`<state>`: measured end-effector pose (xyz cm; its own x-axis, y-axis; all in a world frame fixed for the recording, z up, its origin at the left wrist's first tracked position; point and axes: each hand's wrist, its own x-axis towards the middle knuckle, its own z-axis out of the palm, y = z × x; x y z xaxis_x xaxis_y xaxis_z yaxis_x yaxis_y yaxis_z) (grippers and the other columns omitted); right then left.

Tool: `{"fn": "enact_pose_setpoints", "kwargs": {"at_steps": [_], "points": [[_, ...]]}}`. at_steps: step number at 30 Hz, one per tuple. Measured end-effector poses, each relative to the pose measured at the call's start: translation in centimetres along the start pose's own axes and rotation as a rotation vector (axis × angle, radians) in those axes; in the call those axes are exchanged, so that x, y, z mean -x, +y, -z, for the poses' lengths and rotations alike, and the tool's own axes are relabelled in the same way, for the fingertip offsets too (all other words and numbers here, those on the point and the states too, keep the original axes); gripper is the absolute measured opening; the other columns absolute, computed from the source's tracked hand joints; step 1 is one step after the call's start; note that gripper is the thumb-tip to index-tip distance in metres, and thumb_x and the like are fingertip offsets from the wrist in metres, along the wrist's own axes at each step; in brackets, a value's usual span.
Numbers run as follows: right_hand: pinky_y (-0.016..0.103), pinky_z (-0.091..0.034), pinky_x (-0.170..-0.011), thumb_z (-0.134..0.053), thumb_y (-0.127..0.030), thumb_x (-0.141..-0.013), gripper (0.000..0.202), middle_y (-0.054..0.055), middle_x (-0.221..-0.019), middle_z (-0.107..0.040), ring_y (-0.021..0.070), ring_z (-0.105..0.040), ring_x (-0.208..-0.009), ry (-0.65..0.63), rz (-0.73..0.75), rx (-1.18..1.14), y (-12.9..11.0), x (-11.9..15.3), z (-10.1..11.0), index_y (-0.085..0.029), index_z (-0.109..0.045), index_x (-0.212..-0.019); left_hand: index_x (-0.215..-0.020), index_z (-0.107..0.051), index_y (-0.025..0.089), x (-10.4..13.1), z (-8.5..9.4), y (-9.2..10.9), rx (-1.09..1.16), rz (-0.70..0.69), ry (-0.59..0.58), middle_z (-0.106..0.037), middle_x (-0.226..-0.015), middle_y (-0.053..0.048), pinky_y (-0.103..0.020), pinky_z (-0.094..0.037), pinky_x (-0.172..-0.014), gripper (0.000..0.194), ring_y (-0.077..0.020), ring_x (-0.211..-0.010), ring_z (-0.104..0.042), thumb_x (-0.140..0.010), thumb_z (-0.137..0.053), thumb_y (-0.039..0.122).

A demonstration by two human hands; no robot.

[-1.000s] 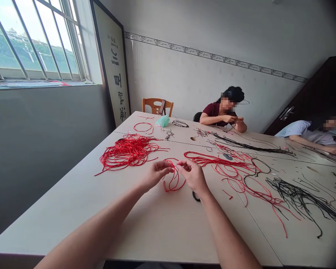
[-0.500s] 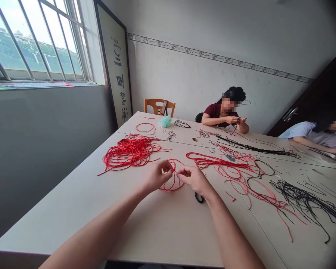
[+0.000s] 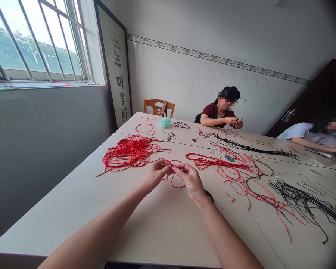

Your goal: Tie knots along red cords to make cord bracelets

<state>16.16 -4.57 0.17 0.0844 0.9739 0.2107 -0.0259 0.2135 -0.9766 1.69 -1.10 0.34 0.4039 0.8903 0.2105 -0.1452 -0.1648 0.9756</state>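
A looped red cord (image 3: 178, 186) hangs between my hands, just above the table's near half. My left hand (image 3: 158, 173) pinches it from the left, thumb against fingertips. From the right, my right hand (image 3: 189, 180) pinches the same cord, its fingertips meeting those of the left. The spot where the cord is gripped is mostly covered by my fingers. Beside my right wrist a black ring-shaped thing (image 3: 210, 195), perhaps a scissors handle, lies partly hidden on the table.
A tangled pile of red cords (image 3: 128, 151) lies left of my hands. To the right are a red cord bundle (image 3: 212, 161) and black cords (image 3: 299, 194). A green plastic bag (image 3: 164, 121) sits farther back. Two people sit across the table (image 3: 72, 224), one handling dark cord.
My right hand has moved left, so its fingertips now meet those of my left hand at the cord. The cord's loops have shifted and show less below my left hand.
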Motion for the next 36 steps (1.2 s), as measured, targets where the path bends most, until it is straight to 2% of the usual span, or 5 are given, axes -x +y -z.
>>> {"fn": "enact_pose_setpoints", "kwargs": {"at_steps": [5, 10, 17, 21, 36], "points": [[0.027, -0.045, -0.067, -0.066, -0.031, -0.070, 0.017, 0.002, -0.077, -0.066, 0.0143, -0.059, -0.068, 0.062, 0.107, 0.108, 0.3, 0.0, 0.1, -0.019, -0.063, -0.081, -0.073, -0.058, 0.013, 0.1, -0.1, 0.4, 0.069, 0.027, -0.032, -0.062, -0.071, -0.004, -0.025, -0.041, -0.068, 0.017, -0.0130, -0.071, -0.055, -0.074, -0.060, 0.030], [0.030, -0.048, -0.074, -0.063, -0.033, -0.073, 0.019, 0.004, -0.085, -0.067, 0.0171, -0.062, -0.077, -0.031, 0.116, 0.061, 0.0, -0.2, 0.3, -0.019, -0.064, -0.086, -0.072, -0.062, 0.013, -0.1, 0.2, 0.0, 0.064, 0.045, -0.054, -0.064, -0.072, -0.004, -0.025, -0.040, -0.069, 0.017, -0.0131, -0.070, -0.056, -0.073, -0.061, 0.030], [0.029, -0.045, -0.074, -0.062, -0.033, -0.075, 0.017, 0.003, -0.073, -0.066, 0.0152, -0.060, -0.072, -0.100, 0.065, 0.000, -0.1, -0.4, 1.0, -0.017, -0.064, -0.082, -0.085, -0.066, 0.015, -0.3, 1.2, -0.2, 0.323, 0.333, -0.195, -0.069, -0.084, -0.008, -0.023, -0.037, -0.063, 0.021, -0.0134, -0.073, -0.059, -0.072, -0.063, 0.033], [0.028, -0.045, -0.074, -0.061, -0.033, -0.076, 0.017, 0.002, -0.071, -0.064, 0.0141, -0.058, -0.071, -0.168, 0.066, -0.004, -0.5, -0.3, 1.1, -0.017, -0.062, -0.082, -0.081, -0.067, 0.014, -0.3, 1.6, 0.0, 0.355, 0.391, -0.226, -0.067, -0.084, -0.007, -0.021, -0.037, -0.061, 0.021, -0.0108, -0.070, -0.057, -0.066, -0.071, 0.029], [0.026, -0.043, -0.066, -0.061, -0.031, -0.075, 0.015, 0.002, -0.075, -0.063, 0.0132, -0.056, -0.068, -0.174, 0.040, 0.177, 0.6, -0.6, 1.7, -0.017, -0.062, -0.079, -0.073, -0.066, 0.012, -0.8, 1.2, -0.6, -0.243, 0.011, -0.119, -0.065, -0.070, -0.006, -0.025, -0.040, -0.063, 0.025, -0.0137, -0.066, -0.055, -0.067, -0.069, 0.036]]}}
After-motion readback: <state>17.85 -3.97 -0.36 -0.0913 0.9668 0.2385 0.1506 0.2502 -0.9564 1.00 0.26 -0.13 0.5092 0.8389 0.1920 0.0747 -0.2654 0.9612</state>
